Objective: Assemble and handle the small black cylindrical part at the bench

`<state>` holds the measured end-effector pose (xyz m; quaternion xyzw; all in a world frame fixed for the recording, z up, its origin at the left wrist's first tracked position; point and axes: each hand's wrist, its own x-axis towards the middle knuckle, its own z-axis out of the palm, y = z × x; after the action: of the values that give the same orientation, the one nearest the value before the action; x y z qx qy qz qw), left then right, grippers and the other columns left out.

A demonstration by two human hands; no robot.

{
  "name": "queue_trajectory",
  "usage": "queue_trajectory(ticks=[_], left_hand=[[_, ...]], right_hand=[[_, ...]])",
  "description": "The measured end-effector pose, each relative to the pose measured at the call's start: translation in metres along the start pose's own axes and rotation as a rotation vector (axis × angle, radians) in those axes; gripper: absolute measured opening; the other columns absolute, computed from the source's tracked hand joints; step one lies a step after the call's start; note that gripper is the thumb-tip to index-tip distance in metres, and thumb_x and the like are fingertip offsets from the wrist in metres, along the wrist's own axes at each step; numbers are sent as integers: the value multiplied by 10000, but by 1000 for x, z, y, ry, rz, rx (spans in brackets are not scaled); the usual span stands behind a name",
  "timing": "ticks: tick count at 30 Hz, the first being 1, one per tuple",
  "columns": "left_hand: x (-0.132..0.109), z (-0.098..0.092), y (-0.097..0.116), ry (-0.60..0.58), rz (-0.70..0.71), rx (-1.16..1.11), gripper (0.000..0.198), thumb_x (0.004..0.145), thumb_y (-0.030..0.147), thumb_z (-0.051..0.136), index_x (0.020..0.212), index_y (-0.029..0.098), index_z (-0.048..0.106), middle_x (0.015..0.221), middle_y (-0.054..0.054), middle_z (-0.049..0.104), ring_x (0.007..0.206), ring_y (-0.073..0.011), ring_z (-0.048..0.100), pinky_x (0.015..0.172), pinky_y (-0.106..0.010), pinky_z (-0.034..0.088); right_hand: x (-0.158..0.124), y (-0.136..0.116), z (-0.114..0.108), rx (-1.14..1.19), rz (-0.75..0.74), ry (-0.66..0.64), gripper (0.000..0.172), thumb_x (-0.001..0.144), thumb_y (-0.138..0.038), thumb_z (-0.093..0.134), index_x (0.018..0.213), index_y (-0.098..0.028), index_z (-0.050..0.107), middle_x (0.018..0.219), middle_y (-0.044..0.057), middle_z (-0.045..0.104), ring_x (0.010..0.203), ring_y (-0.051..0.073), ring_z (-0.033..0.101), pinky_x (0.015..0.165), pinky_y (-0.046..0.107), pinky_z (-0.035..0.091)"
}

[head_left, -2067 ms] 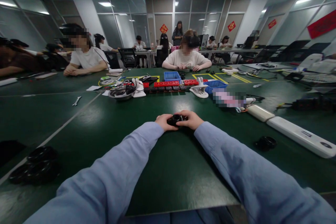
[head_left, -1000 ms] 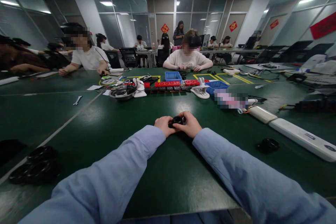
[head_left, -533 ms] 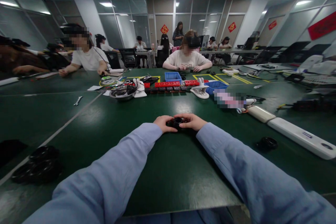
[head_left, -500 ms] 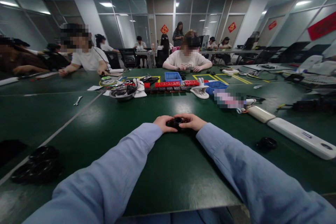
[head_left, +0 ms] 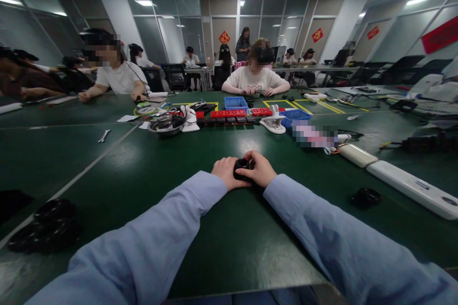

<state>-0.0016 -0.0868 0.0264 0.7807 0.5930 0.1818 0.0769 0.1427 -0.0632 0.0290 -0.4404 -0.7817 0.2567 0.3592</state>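
Note:
A small black ring-shaped part [head_left: 242,164] is held between my two hands, over the green table near its middle. My left hand [head_left: 227,173] wraps round its left and near side. On the other side my right hand [head_left: 261,168] pinches it between thumb and fingers. The part's round opening faces up. Another black ring-shaped part [head_left: 367,197] lies to the right, beyond my right sleeve. Several similar black parts [head_left: 46,226] are piled at the left, beside a pale line on the table.
Across the green table [head_left: 150,162] lie a wrench [head_left: 104,136], a metal bowl [head_left: 166,126] of cables, red strips [head_left: 229,113], white clamps [head_left: 274,121] and blue trays [head_left: 235,103]. A long white device [head_left: 411,188] sits right. People sit opposite.
My left hand has shifted slightly right and nearer, turning its back upward. My right fingers have lifted and bent round the black part. The view has shifted a little.

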Motion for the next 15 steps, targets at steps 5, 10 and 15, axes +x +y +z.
queue_trajectory(ticks=[5, 10, 15], left_hand=[[3, 1, -1, -15, -29, 35, 565, 547, 629, 484, 876, 172, 537, 862, -78, 556, 838, -247, 494, 729, -349, 356], [3, 3, -4, 25, -71, 52, 493, 529, 582, 536, 819, 185, 562, 821, -59, 574, 832, -237, 498, 767, -355, 332], [10, 2, -15, -34, 21, -39, 460, 537, 561, 549, 796, 181, 577, 742, -28, 572, 747, -193, 515, 686, -295, 366]], right_hand=[[-1, -1, 3, -25, 11, -4, 397, 522, -435, 626, 775, -169, 473, 679, -14, 484, 551, 85, 403, 509, 224, 331], [-1, 0, 2, -25, 5, -8, 397, 533, -441, 616, 789, -167, 487, 692, -7, 499, 550, 86, 401, 507, 225, 331], [3, 1, -4, 34, -18, -104, 373, 578, -348, 606, 883, -151, 521, 786, 23, 537, 582, 90, 418, 552, 239, 364]])
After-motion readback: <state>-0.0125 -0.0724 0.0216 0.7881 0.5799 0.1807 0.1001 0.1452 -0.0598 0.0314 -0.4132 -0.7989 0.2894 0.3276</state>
